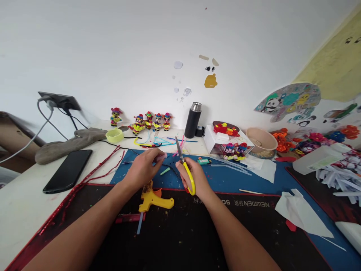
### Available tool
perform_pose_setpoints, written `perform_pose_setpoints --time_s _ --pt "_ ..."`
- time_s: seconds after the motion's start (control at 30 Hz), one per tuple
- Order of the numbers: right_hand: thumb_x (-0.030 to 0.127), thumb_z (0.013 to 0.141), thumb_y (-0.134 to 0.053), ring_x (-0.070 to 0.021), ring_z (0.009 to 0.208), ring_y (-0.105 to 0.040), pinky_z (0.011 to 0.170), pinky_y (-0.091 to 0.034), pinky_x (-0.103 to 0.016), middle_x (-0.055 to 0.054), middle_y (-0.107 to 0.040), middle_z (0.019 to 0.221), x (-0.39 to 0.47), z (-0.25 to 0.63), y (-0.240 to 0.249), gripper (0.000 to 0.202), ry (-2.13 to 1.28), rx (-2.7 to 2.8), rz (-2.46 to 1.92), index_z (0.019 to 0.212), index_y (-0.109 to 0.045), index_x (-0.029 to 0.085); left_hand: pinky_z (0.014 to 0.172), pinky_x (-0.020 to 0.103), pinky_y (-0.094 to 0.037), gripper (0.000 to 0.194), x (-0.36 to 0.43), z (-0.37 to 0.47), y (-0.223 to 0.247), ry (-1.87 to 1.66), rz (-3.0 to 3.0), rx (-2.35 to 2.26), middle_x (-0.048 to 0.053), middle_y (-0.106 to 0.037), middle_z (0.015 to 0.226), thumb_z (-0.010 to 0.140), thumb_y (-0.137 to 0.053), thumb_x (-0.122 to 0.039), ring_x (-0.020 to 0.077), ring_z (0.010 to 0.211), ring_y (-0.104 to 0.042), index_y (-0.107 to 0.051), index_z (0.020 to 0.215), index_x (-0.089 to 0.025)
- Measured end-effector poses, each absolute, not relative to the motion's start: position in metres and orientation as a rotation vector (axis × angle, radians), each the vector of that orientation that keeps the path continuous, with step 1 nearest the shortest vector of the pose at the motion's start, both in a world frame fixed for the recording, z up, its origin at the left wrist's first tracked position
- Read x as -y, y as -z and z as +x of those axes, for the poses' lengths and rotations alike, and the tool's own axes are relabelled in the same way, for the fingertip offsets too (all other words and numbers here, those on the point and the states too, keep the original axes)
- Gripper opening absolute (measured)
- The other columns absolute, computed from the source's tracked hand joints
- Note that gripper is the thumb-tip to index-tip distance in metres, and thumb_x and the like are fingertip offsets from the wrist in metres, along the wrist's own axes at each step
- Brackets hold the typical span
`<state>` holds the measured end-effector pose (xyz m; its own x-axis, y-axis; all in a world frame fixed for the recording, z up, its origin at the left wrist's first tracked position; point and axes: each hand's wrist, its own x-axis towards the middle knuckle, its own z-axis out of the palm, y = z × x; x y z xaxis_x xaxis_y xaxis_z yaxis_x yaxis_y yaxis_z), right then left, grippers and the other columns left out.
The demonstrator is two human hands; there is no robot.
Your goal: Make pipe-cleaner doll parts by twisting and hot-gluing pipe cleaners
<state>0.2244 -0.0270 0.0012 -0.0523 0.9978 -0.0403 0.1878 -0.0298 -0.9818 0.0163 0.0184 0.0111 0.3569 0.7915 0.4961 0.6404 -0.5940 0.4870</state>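
My right hand (194, 175) is closed on a pair of scissors with yellow handles (190, 180); their metal blades point up and away, toward the wall. To the left, my left hand (148, 163) has its fingers pinched together over the blue mat (180, 180). A small pale bit shows at its fingertips, too small to name. A yellow glue gun (156, 199) lies below my left hand on the black mat (186, 233). A light green cone-shaped piece (165, 171) rests between the two hands.
Small colourful figures (158, 122), a black thermos (193, 120) and a white box (210, 141) stand along the wall. At left lie a phone (67, 171) and red fuzzy stems (93, 173). Paper scraps (301, 210), a bowl (261, 141) and a plastic container (318, 160) are at right.
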Motion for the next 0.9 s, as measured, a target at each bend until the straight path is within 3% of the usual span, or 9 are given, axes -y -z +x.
perform_pose_setpoints --time_s 0.37,0.6,0.9 --pt "0.060 0.094 -0.066 -0.0131 0.042 -0.050 0.043 -0.033 -0.024 0.005 -0.055 0.058 0.026 0.229 -0.010 0.037 -1.015 1.712 -1.520 0.093 -0.064 0.023 0.069 0.031 -0.051 0.013 -0.021 0.011 -0.011 -1.071 2.268 -1.278 0.004 -0.075 0.088 0.099 -0.059 -0.035 0.0211 0.078 -0.070 -0.065 0.099 -0.024" --pt "0.051 0.097 -0.067 -0.0193 0.068 -0.063 0.059 -0.032 -0.027 -0.004 -0.073 0.079 0.031 0.255 -0.046 0.030 -0.535 2.110 -1.883 0.092 -0.070 0.022 0.071 0.031 -0.052 0.015 -0.022 0.010 -0.011 -1.087 2.210 -1.279 0.005 -0.077 0.091 0.097 -0.060 -0.036 0.0220 0.081 -0.071 -0.065 0.100 -0.023" --pt "0.061 0.099 -0.062 -0.0312 0.095 -0.076 0.067 -0.041 -0.032 -0.014 -0.080 0.106 0.041 0.277 -0.055 0.044 -0.326 2.386 -2.153 0.114 -0.075 0.021 0.069 0.032 -0.051 0.015 -0.024 0.008 -0.010 -1.106 2.192 -1.265 0.005 -0.077 0.091 0.094 -0.058 -0.036 0.0222 0.080 -0.071 -0.065 0.100 -0.024"
